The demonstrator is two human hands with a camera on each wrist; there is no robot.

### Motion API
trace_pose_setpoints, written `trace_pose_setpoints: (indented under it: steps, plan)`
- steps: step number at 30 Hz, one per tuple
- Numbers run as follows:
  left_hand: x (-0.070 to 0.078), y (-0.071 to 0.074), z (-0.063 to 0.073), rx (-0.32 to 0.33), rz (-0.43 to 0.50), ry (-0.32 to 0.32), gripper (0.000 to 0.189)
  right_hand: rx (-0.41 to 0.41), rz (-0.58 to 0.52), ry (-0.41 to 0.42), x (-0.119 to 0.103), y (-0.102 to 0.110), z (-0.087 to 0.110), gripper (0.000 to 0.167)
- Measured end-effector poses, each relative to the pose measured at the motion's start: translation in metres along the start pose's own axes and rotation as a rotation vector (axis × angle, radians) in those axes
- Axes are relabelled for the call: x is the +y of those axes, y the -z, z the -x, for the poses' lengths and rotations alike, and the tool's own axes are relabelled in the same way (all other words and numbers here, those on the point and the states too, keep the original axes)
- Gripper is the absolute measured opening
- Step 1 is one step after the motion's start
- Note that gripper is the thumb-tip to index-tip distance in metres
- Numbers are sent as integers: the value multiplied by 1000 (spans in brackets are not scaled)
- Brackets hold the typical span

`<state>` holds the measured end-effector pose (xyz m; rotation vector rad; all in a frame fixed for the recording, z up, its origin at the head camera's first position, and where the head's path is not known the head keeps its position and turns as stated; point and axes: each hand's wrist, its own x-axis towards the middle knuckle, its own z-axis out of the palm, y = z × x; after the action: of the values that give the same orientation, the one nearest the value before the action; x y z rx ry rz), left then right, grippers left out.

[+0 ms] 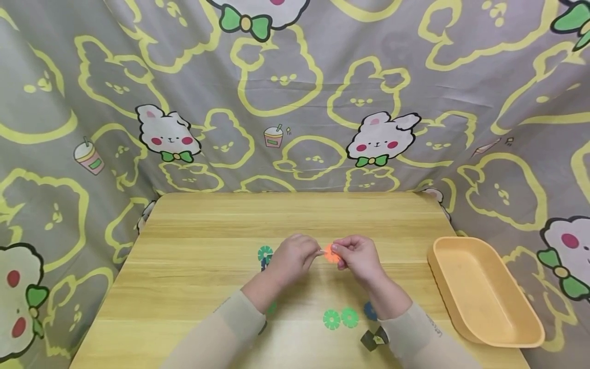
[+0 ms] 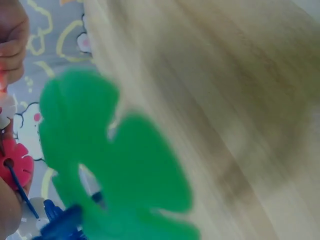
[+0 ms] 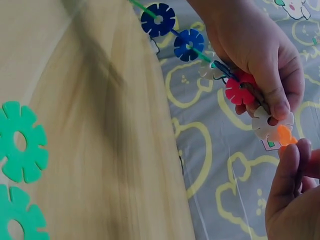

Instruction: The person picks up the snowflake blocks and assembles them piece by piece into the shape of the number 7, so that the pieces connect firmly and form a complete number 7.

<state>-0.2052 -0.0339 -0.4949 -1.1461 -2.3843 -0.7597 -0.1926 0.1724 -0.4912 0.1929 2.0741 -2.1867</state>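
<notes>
My left hand (image 1: pixel 292 259) pinches the end of a chain of interlocked plastic snowflake discs. In the right wrist view, the chain shows a dark blue disc (image 3: pixel 158 20), a blue disc (image 3: pixel 189 45), a red disc (image 3: pixel 240 91) and, at the fingertips, a white disc (image 3: pixel 265 127). My right hand (image 1: pixel 361 259) pinches an orange snowflake disc (image 1: pixel 332 253) by thumb and fingers. The orange disc's edge meets the white disc; how far they interlock cannot be told. A green disc (image 2: pixel 120 165) looms close and blurred in the left wrist view.
Two loose green discs, one (image 1: pixel 331 319) beside the other (image 1: pixel 350 318), lie on the wooden table (image 1: pixel 207 225). A blue disc (image 1: pixel 370 310) is partly behind the right wrist. An orange-yellow bin (image 1: pixel 484 292) stands at the right edge. A patterned curtain (image 1: pixel 313 92) surrounds the table.
</notes>
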Motion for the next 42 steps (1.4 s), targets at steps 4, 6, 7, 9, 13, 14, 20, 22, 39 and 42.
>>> trace_pose_setpoints:
  steps: [4,6,7,9,13,14,20,22,39,42]
  plan:
    - [2,-1,3,9,-26,-2,11,-3,-15,0,1,-4,2,7]
    - [4,0,4,10,-38,5,11,-15,-7,-1,1,-5,2,8]
    - [4,0,4,8,-43,11,10,-20,6,2,1,-4,2,10]
    - [4,2,5,-12,-43,27,11,-37,36,8,1,-2,1,14]
    - [1,7,2,-82,-19,114,18,-20,96,36,3,6,1,22]
    - [-1,8,1,-98,-15,148,19,-17,132,43,5,9,1,23]
    - [-9,16,-2,-167,-23,291,24,-251,698,145,39,25,15,29]
    - [-10,17,-4,-178,-32,305,24,-369,856,201,51,25,23,36]
    - [-11,13,-10,-294,-113,314,27,-570,1129,340,69,12,50,28]
    - [-13,11,-9,-299,-103,308,27,-592,986,270,70,15,44,27]
